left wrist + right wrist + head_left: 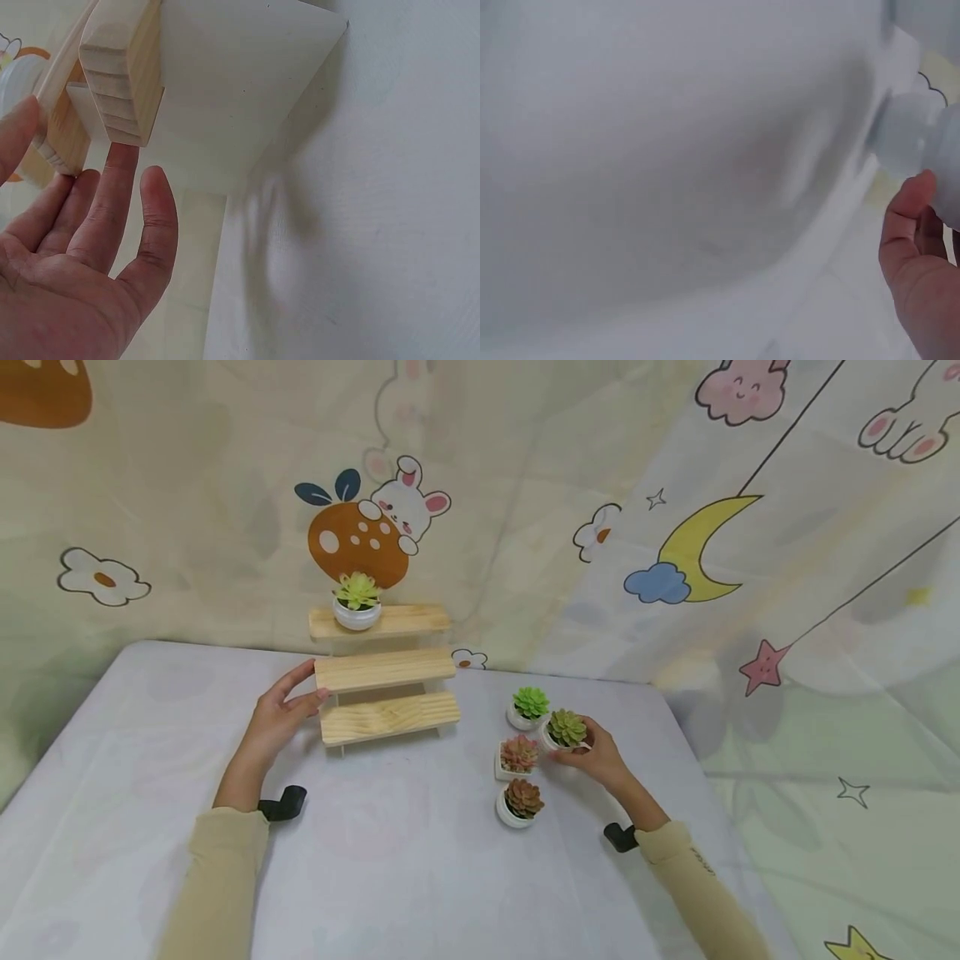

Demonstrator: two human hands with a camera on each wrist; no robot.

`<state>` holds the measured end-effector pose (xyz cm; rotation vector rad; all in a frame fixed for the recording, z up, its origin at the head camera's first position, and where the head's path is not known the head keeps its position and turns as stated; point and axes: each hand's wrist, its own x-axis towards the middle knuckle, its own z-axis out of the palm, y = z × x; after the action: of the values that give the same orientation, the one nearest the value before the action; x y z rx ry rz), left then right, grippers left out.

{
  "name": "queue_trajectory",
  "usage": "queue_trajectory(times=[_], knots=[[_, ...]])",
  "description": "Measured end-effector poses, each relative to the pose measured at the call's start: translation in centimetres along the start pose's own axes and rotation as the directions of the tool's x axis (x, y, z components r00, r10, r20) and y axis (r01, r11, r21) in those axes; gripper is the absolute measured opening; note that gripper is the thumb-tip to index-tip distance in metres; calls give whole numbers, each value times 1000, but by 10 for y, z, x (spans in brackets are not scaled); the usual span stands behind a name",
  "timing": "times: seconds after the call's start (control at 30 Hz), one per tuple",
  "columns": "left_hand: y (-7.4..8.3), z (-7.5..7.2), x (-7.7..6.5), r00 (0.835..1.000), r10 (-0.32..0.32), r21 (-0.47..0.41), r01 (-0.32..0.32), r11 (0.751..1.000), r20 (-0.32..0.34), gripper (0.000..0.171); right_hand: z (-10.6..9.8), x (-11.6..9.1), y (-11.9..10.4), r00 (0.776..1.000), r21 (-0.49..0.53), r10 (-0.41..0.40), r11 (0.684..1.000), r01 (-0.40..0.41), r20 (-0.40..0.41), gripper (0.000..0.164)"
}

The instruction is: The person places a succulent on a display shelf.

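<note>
A three-tier wooden display stand (390, 714) has pale plank steps on thin supports. My left hand (276, 718) holds the left end of its middle plank; in the left wrist view, fingers (105, 202) reach against the plank ends (120, 82). My right hand (600, 756) grips a round white pot with a dusty-green succulent (566, 728), the pot partly cut off in the right wrist view. Close by it are a bright green succulent (531, 703), a pinkish succulent in a square pot (517, 756) and a brown succulent (523, 799).
A yellow-green potted succulent (357, 602) sits on the left of the top plank. Everything stands on a white-covered table (390, 860). A cartoon-printed cloth (525, 527) hangs right behind the table and down its right side.
</note>
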<state>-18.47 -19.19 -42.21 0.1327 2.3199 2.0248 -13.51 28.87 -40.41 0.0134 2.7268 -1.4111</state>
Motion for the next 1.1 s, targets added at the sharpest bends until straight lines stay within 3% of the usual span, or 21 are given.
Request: queue_trajectory(times=[0.2,0.37,0.47,0.77,1.1], knots=[[2,-3,4,1000,-19,23,19,1000,20,70,-8,-3,-34,994,41,-90,995,93,-59,70],[4,-6,1,999,-41,55,40,998,15,71,0,5,-68,982,106,-186,977,188,-26,68],[2,-7,-2,999,-44,55,43,998,8,71,9,17,-92,977,84,-211,974,211,2,68],[-3,-3,-3,1000,5,-12,-5,1000,0,70,37,56,-150,972,78,-228,972,223,58,65],[-4,-4,-1,1000,1,-16,-1,1000,-3,69,80,97,-181,977,166,-212,964,206,18,63]])
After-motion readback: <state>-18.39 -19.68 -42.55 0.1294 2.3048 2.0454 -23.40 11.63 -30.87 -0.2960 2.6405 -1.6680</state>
